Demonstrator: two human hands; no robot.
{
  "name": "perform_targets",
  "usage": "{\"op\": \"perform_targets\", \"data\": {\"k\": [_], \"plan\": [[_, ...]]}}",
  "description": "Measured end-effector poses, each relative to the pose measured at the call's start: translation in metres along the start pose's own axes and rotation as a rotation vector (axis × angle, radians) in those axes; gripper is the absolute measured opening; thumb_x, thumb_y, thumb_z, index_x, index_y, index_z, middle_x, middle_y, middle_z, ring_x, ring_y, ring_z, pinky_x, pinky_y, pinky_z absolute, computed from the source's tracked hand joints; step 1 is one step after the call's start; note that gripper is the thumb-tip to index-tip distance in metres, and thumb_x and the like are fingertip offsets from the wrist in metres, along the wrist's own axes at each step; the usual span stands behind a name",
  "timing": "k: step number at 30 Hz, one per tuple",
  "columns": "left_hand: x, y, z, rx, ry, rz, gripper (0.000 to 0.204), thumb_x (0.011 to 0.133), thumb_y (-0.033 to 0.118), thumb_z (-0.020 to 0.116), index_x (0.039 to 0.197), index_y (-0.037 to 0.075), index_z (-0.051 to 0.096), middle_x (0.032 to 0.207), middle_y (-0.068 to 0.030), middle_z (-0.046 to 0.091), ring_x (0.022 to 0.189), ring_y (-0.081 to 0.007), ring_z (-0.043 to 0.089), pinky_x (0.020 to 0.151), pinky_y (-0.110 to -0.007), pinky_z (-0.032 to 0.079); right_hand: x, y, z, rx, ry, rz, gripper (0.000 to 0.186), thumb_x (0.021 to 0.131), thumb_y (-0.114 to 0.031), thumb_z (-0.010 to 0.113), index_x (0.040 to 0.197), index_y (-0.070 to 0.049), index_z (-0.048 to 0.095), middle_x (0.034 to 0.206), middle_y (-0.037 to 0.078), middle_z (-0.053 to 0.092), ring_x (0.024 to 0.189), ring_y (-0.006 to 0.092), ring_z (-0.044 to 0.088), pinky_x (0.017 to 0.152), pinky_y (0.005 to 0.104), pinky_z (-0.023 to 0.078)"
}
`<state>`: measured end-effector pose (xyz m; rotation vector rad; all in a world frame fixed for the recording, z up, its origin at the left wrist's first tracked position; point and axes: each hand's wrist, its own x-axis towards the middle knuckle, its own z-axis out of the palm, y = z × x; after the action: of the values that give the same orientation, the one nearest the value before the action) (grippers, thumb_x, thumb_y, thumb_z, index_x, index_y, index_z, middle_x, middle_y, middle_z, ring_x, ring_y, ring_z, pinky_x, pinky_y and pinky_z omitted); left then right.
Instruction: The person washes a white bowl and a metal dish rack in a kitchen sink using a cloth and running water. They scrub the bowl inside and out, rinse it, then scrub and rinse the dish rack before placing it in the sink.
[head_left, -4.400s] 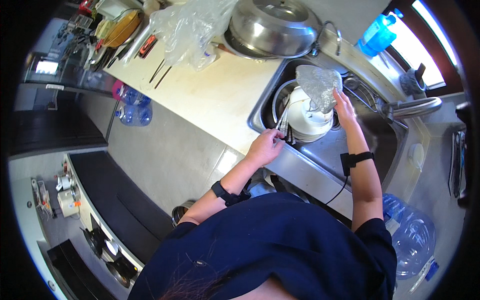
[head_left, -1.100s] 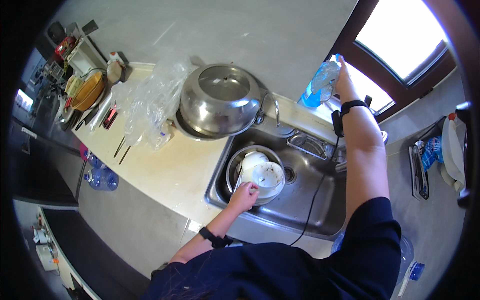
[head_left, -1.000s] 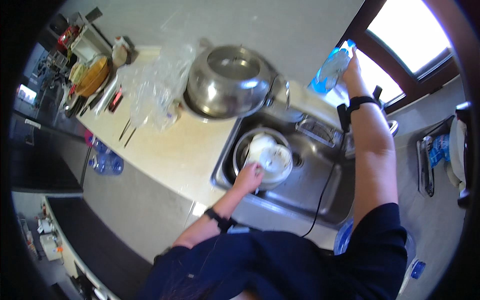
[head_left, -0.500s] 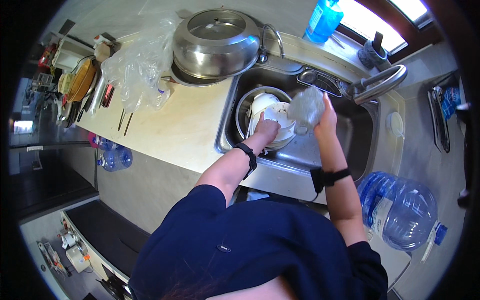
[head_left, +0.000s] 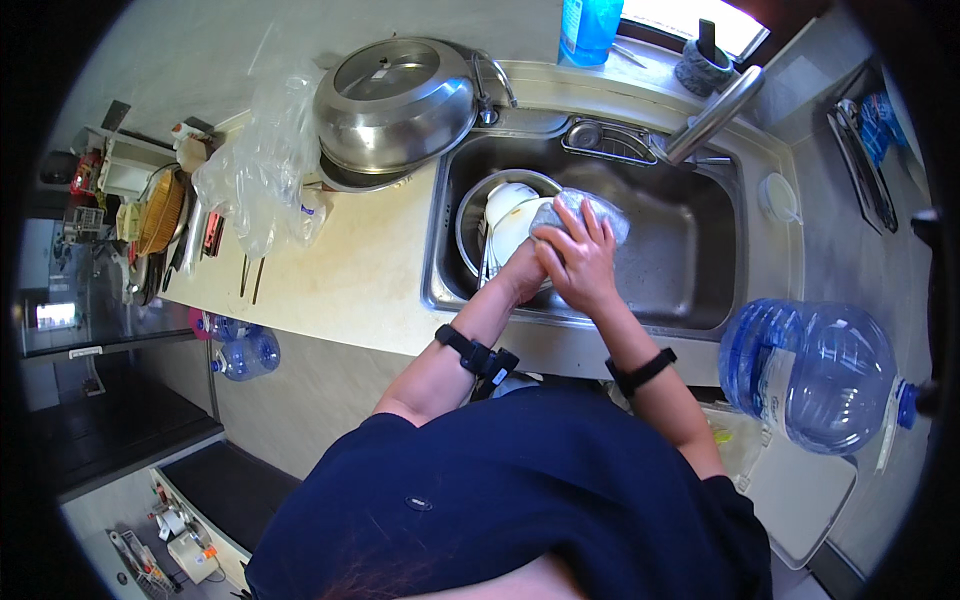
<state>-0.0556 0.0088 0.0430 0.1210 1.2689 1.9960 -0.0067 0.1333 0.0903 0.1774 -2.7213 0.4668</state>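
Observation:
My right hand (head_left: 582, 262) lies over a grey dishcloth (head_left: 612, 212), its fingers curved across the cloth. Beneath and beside it is my left hand (head_left: 524, 270), whose fingers are mostly hidden by the right one and the cloth. Both hands are above the left side of the steel sink (head_left: 690, 235). A round metal basin (head_left: 470, 215) stands there, holding a white bowl (head_left: 507, 200) and a white plate (head_left: 512, 232). Slim utensils (head_left: 487, 258) lean at the basin's near-left side. The lower dishes are covered by my hands.
Left of the sink, the counter (head_left: 350, 265) bears a large steel pot (head_left: 395, 115), a clear plastic bag (head_left: 255, 165) and chopsticks (head_left: 258, 280). A faucet (head_left: 715, 118) rises at the sink's far right. A big water bottle (head_left: 825, 375) lies to the right; a blue bottle (head_left: 588, 30) stands on the sill.
My right hand has brought the dishcloth leftward and down to my left hand. The left hand has drawn toward the right one, off the dishes' middle. The view has shifted slightly.

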Motion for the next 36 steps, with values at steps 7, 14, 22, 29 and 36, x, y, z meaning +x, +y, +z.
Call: {"op": "perform_targets", "data": {"k": [7, 14, 22, 29, 36], "plan": [[-0.044, 0.044, 0.009, 0.192, -0.215, -0.027, 0.029, 0.091, 0.014, 0.062, 0.118, 0.003, 0.061, 0.109, -0.0028, 0.065, 0.099, -0.0125, 0.058, 0.092, -0.028, 0.043, 0.04, 0.039, -0.006, 1.5, -0.378, 1.081, 0.041, 0.096, -0.039, 0.046, 0.112, -0.006, 0.062, 0.107, 0.011, 0.067, 0.086, 0.022, 0.067, 0.069, 0.039, 0.054], [-0.042, 0.021, 0.025, 0.308, -0.103, 0.197, 0.029, 0.093, 0.012, 0.059, 0.119, 0.002, 0.058, 0.113, -0.0048, 0.064, 0.102, -0.0123, 0.057, 0.091, -0.028, 0.044, -0.009, -0.01, 0.052, 2.139, 0.699, 1.276, 0.045, 0.098, -0.035, 0.031, 0.124, -0.006, 0.053, 0.12, 0.011, 0.059, 0.105, 0.0265, 0.06, 0.092, 0.039, 0.049], [-0.038, 0.023, 0.034, -0.102, 0.134, 0.126, 0.027, 0.098, 0.018, 0.05, 0.12, 0.004, 0.057, 0.111, -0.0058, 0.064, 0.098, -0.0116, 0.058, 0.088, -0.027, 0.046, 0.02, -0.038, 0.03, 0.612, 0.303, 0.913, 0.053, 0.096, -0.021, 0.044, 0.138, 0.008, 0.031, 0.143, 0.028, 0.03, 0.132, 0.0416, 0.032, 0.108, 0.0406, 0.032], [-0.047, 0.042, 0.018, -0.376, 0.052, 0.049, 0.028, 0.098, 0.021, 0.052, 0.122, 0.007, 0.054, 0.116, -0.0052, 0.061, 0.103, -0.015, 0.058, 0.09, -0.029, 0.047, 0.019, -0.018, -0.001, 0.605, 0.331, 0.629, 0.032, 0.094, -0.022, 0.048, 0.111, 0.002, 0.063, 0.109, 0.022, 0.064, 0.102, 0.0383, 0.061, 0.092, 0.0396, 0.046], [-0.035, 0.025, 0.015, -0.619, 0.066, -0.02, 0.029, 0.098, 0.02, 0.05, 0.126, 0.011, 0.05, 0.12, -0.0075, 0.059, 0.107, -0.0182, 0.058, 0.093, -0.033, 0.048, -0.008, -0.041, 0.003, 0.164, 0.244, 0.183, 0.036, 0.092, -0.02, 0.053, 0.125, -0.006, 0.058, 0.131, 0.019, 0.053, 0.125, 0.037, 0.047, 0.103, 0.0416, 0.038]]}}
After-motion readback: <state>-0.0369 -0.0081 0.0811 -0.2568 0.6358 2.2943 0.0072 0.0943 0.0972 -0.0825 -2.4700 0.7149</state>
